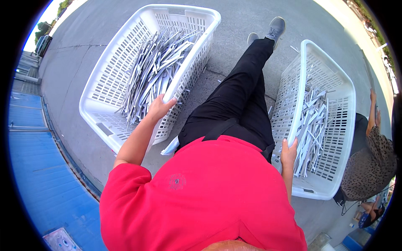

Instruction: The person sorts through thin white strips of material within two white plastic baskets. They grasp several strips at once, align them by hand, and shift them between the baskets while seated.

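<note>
White on 2 sides

Blue panels [46, 167] lie at 9 o'clock from the red shirt [205, 184]. At 11 o'clock, a left basket [111, 69] holds heaped pale strips [155, 71]; the left hand [160, 108] is clasped over its near rim. Near 2 o'clock, the right hand [289, 152] grasps the facing rim of a right basket [303, 71], which holds more strips [312, 129]. At 3 o'clock is a person [368, 167] in a spotted top.

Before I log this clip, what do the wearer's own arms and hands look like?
The left hand and right hand are bare, with no gloves visible. The left forearm is uncovered below a short, bright red fabric sleeve; the right cuff isn't clear.
</note>
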### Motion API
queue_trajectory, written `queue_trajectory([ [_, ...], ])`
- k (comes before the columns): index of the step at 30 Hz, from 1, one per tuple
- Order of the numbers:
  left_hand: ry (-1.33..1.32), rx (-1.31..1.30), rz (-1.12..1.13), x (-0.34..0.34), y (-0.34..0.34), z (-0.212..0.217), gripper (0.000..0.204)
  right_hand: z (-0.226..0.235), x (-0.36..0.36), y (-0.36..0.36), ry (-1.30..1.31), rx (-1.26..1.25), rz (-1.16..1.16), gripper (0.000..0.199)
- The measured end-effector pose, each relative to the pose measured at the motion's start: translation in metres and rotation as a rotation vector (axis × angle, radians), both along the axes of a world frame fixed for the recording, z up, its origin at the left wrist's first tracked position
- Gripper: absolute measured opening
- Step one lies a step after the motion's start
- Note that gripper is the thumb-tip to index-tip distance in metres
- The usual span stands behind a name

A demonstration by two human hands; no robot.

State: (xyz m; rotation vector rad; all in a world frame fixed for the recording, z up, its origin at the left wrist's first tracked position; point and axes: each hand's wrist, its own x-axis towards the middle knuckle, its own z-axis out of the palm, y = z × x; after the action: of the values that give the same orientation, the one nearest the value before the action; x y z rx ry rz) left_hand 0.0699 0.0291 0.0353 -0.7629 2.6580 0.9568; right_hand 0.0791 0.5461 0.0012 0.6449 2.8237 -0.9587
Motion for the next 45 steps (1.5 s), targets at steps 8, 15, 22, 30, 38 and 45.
queue_trajectory([
  [8,0.094,0.344,0.393,-0.037,-0.073,-0.083,0.051,0.004,-0.02,0.009,-0.017,-0.065,0.057,0.071],
  [15,-0.03,-0.38,0.324,-0.095,-0.093,-0.107,0.063,0.003,-0.045,-0.003,-0.083,0.052,-0.024,0.066],
  [22,-0.264,-0.438,0.517,-0.095,-0.155,-0.119,0.056,-0.012,-0.041,0.007,-0.114,0.069,-0.104,0.064],
  [30,-0.29,-0.215,0.388,-0.055,-0.212,-0.162,0.073,0.01,-0.052,-0.01,-0.142,0.071,-0.078,0.058],
  [38,-0.197,-0.003,0.245,-0.06,-0.218,-0.152,0.04,0.015,-0.067,-0.004,-0.19,0.119,-0.071,0.061],
  [45,-0.216,0.214,0.392,-0.078,-0.207,-0.118,0.015,0.017,-0.075,0.001,-0.041,0.099,-0.032,0.064],
])
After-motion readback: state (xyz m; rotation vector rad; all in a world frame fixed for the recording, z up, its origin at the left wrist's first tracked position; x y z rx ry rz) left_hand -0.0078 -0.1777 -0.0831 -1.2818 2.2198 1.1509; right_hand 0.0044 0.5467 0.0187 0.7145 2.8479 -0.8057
